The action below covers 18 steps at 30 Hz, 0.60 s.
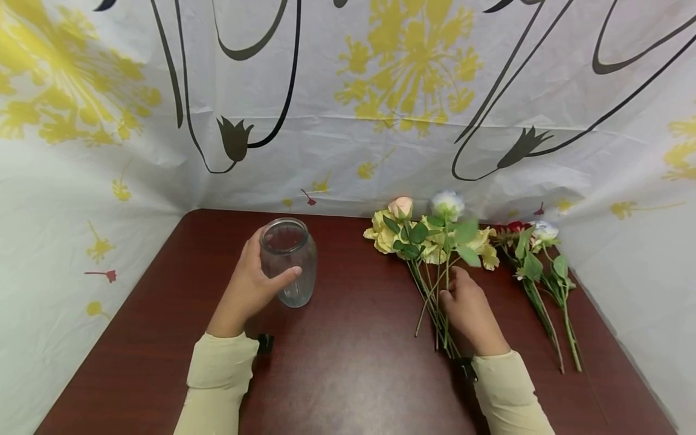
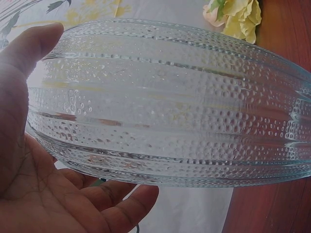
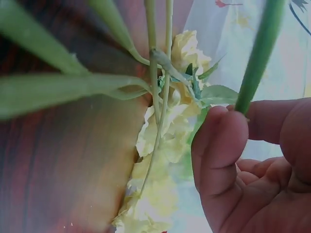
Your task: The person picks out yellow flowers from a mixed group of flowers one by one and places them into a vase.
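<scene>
A clear ribbed glass vase (image 1: 296,275) stands upright on the left half of the table. My left hand (image 1: 251,284) is curled round its left side, the thumb across the front; close up, the dimpled glass (image 2: 160,107) lies between thumb and fingers of the left hand (image 2: 63,160). My right hand (image 1: 472,311) is at the stems of the middle flower pile and pinches a green stem (image 3: 262,53) between thumb and fingertips of the right hand (image 3: 252,170). A white flower (image 1: 447,206) tops that upright stem. Yellow flowers (image 1: 383,232) lie around it.
A peach rose (image 1: 400,207) lies at the back of the middle pile. At the right edge of the table (image 1: 348,374) lies a second group with a red flower (image 1: 516,226), a white flower (image 1: 544,232) and long stems. A patterned white cloth (image 1: 326,151) hangs behind.
</scene>
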Each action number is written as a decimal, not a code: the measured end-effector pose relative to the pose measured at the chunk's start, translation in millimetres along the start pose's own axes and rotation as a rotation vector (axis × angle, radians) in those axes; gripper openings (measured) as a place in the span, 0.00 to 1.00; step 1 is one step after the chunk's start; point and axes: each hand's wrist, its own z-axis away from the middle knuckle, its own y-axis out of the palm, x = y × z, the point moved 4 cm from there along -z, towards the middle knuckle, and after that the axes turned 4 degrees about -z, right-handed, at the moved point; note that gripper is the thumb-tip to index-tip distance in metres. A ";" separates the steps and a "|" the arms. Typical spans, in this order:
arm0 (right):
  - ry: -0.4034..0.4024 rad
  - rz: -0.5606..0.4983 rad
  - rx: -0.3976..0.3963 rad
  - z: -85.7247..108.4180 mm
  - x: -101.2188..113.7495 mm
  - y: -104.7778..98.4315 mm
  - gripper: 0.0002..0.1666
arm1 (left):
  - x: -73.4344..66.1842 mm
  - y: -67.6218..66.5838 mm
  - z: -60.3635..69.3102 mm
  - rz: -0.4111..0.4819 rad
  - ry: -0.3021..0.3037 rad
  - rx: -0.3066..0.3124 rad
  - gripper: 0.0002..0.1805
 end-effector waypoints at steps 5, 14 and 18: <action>-0.029 0.024 -0.016 1.6 -0.9 -5.5 0.30 | -0.7 0.2 -0.8 -0.004 0.004 0.001 0.53; -0.006 0.014 -0.011 8.6 -6.5 -24.5 0.25 | -0.9 -0.2 -1.1 0.001 0.006 -0.001 0.53; -0.003 0.028 -0.017 12.3 -9.5 -34.3 0.24 | -0.4 -0.3 -0.6 -0.002 0.001 0.000 0.53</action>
